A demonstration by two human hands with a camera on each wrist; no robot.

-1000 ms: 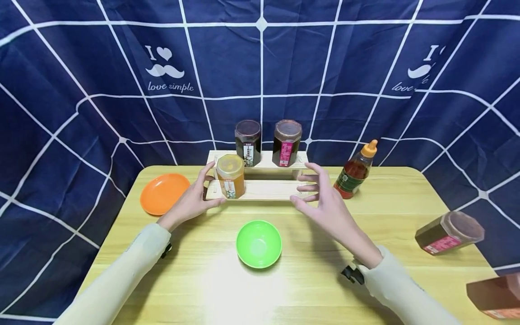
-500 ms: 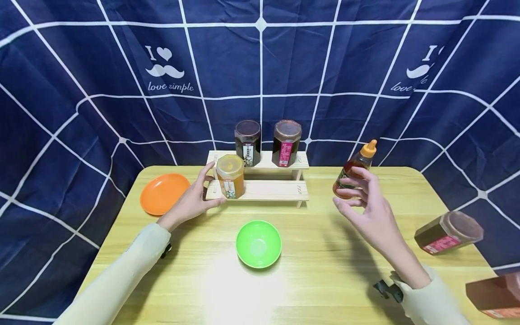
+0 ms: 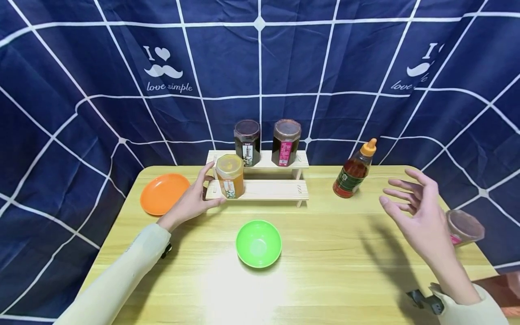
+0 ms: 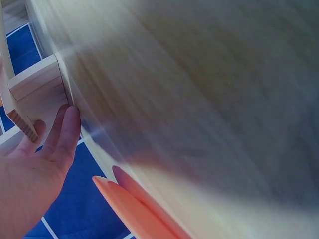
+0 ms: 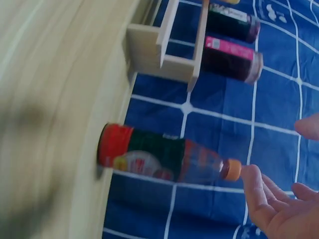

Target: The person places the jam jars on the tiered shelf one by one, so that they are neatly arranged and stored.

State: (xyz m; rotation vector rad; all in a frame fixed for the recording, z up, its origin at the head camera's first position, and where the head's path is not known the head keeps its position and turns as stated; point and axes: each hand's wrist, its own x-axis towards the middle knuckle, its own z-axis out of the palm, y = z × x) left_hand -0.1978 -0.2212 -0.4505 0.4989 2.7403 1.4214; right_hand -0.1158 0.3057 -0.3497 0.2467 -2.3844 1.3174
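Note:
My left hand (image 3: 195,198) is at the left end of a small two-tier wooden rack (image 3: 276,190), its thumb along the front of the lower shelf and curled fingers round the end. In the left wrist view its fingertips (image 4: 72,119) are against the rack's end piece (image 4: 42,79). Just beside that hand, a jar of amber honey (image 3: 230,177) stands on the lower shelf. Two dark jars, one with a white label (image 3: 248,143) and one with a pink label (image 3: 286,143), stand on the upper shelf. My right hand (image 3: 422,216) is raised over the table's right side, fingers loosely bent, holding nothing.
A squeeze bottle (image 3: 352,174) with an orange cap stands right of the rack. Near the right edge are a pink-labelled jar (image 3: 466,226), partly behind my right hand, and a reddish-brown jar (image 3: 497,289). A green bowl (image 3: 258,244) sits centre front, an orange plate (image 3: 164,194) at left.
My right hand has moved right, from the rack's right end past the squeeze bottle to the table's right side. My left hand, the rack and its jars stay in place.

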